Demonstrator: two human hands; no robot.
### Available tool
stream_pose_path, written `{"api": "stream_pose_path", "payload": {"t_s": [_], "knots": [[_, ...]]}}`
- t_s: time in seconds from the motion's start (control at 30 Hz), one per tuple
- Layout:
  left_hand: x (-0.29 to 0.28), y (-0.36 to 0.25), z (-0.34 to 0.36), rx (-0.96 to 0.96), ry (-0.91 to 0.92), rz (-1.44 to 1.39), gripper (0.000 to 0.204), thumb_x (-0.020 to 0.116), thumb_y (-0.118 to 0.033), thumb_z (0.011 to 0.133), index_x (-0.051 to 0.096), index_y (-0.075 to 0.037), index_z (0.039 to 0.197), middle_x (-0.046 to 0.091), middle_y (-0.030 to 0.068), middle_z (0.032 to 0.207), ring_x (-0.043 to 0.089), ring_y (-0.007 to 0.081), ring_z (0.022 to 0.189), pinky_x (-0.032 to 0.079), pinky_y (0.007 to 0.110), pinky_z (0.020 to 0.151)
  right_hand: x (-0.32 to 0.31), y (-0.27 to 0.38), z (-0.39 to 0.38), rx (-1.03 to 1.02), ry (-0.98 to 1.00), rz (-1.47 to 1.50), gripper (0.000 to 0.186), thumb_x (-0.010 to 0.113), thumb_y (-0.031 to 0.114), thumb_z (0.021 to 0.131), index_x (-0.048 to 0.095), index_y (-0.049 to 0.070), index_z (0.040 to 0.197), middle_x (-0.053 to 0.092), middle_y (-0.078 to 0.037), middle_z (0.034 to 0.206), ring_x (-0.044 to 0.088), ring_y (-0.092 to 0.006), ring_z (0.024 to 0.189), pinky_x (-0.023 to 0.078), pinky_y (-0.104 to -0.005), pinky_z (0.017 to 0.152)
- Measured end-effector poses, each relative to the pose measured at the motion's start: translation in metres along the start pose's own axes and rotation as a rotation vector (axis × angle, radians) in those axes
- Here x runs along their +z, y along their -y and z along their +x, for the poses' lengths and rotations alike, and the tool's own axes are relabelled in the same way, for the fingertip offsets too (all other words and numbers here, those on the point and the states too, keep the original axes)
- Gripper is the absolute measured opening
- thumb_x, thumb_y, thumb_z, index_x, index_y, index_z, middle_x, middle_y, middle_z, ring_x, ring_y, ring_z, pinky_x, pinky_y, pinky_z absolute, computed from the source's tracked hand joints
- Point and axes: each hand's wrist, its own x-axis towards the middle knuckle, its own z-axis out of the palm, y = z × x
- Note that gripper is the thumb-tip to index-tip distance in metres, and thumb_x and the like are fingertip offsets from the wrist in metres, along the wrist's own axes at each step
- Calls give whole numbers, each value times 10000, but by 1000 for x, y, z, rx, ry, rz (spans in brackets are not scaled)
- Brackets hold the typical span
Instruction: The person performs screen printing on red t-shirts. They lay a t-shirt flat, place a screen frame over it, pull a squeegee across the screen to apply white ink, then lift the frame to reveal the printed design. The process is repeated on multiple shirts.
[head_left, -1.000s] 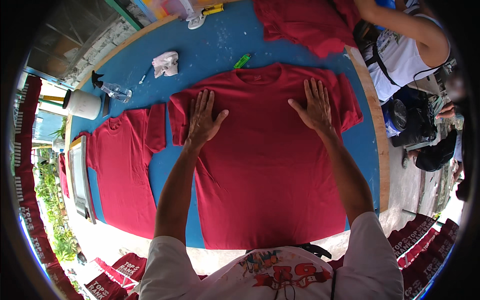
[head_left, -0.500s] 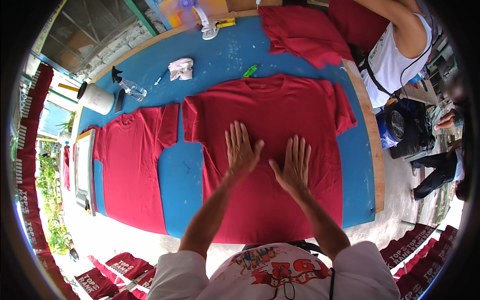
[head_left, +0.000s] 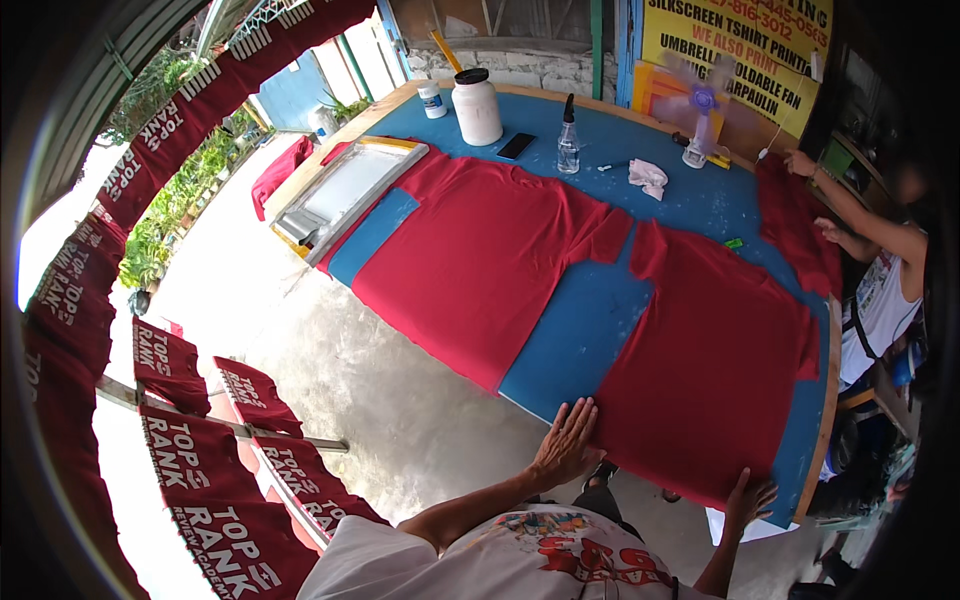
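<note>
A red T-shirt (head_left: 700, 370) lies spread flat on the blue table, its hem toward me. My left hand (head_left: 567, 442) is at the hem's left corner, fingers stretched out and holding nothing. At the right end of the hem, my right hand (head_left: 748, 500) has its fingers spread at the cloth's edge, with no visible grip. A second red T-shirt (head_left: 470, 255) lies flat further left. Beyond it, a silkscreen frame (head_left: 365, 185) rests at the table's left end, with a grey squeegee-like piece (head_left: 305, 224) on it.
Along the back of the blue table (head_left: 570, 360) stand a white jar (head_left: 477, 110), spray bottle (head_left: 568, 148), phone (head_left: 515, 146), crumpled cloth (head_left: 648, 178) and small fan (head_left: 700, 125). At right, a co-worker (head_left: 885, 270) reaches toward red cloth (head_left: 795, 220). Printed red shirts (head_left: 190, 450) hang at left.
My view has turned left. My hands have moved from the middle of the near shirt to its hem and spread apart. The co-worker now reaches an arm over the red cloth.
</note>
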Motion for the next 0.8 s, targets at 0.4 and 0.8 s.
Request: {"api": "stream_pose_path", "payload": {"t_s": [0.4, 0.8], "knots": [[-107, 137, -181, -301, -262, -70, 614, 698, -276, 1067, 514, -39, 1603, 431, 266, 1691, 376, 459, 1595, 233, 641, 1321, -37, 419, -224, -1413, -37, 566, 1013, 528, 667, 1081, 224, -68, 1709, 202, -319, 1783, 163, -495, 1667, 118, -652, 1353], [-149, 326, -313, -1017, -191, 8, 505, 646, -316, 1090, 631, 18, 1468, 569, 334, 1531, 519, 495, 1455, 318, 668, 1259, -8, 609, -231, -940, -100, 233, 1040, 369, 755, 1090, 241, -74, 1706, 229, -285, 1791, 143, -453, 1682, 113, -601, 1372]]}}
